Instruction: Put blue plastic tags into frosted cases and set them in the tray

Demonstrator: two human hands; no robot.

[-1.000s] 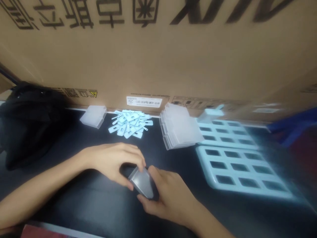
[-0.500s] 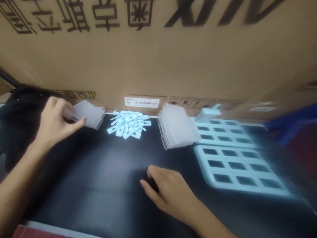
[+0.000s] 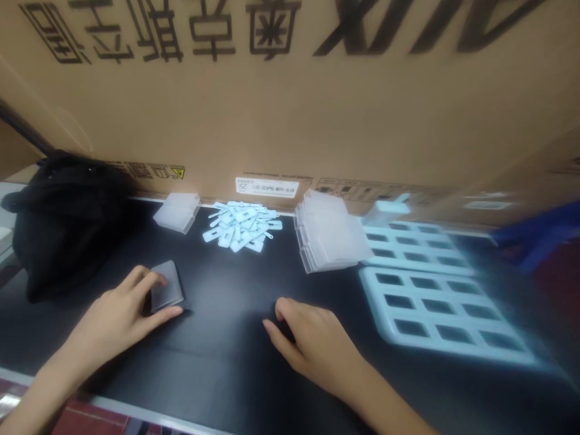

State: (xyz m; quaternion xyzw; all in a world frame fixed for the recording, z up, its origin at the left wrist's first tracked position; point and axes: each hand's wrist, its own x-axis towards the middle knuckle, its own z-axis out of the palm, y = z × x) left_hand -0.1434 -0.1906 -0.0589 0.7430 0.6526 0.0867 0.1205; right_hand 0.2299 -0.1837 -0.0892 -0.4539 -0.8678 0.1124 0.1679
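Gripped by my left hand (image 3: 124, 311) is a clear flat plastic case (image 3: 167, 285), low over the dark table. My right hand (image 3: 312, 344) rests near the middle of the table, thumb and forefinger apart, holding nothing visible. Beyond my left hand lies a small stack of clear cases (image 3: 177, 211). A pile of light blue flat tags (image 3: 242, 226) is to its right. Further right leans a larger stack of clear cases (image 3: 328, 232), beside two light blue trays with rectangular openings (image 3: 446, 314).
A large brown carton (image 3: 272, 121) stands along the back of the table (image 3: 212, 374). At the left is a black bag (image 3: 67, 223). A light blue and clear piece (image 3: 386, 210) sits on the rear tray. Something blue (image 3: 539, 232) is at the far right.
My left hand has moved from the small stack at the back left toward me, with one clear case in it. My right hand has stayed nearly in place.
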